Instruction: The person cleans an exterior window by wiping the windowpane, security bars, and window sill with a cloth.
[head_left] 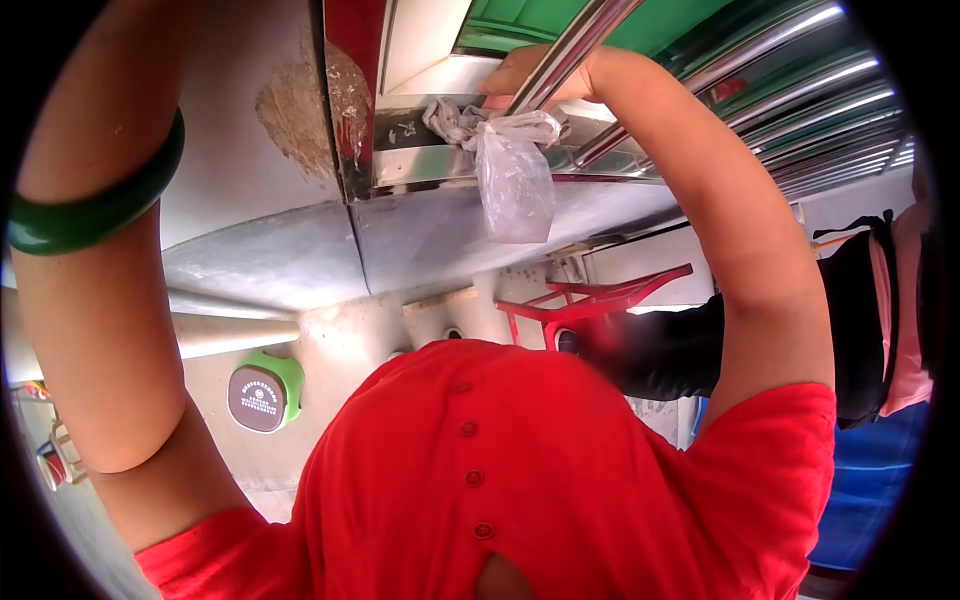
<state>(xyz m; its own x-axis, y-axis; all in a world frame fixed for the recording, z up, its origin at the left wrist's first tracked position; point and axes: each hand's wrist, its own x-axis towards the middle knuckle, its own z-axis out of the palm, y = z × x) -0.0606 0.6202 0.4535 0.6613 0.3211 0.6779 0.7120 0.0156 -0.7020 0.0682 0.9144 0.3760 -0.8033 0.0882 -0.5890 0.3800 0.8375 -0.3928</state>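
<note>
Head view | your right hand [525, 70] partly behind metal bar [572, 50]; can't tell if fingers pinch | translucent plastic bag [515, 190] hangs at bar's lower end | your left hand beyond frame

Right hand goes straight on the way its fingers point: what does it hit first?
Probably the white frame just past the right hand; depth is unclear, so they may already touch.

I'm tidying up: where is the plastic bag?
In the head view, upper centre, the plastic bag hangs at a metal bar, just below the right hand.
</note>
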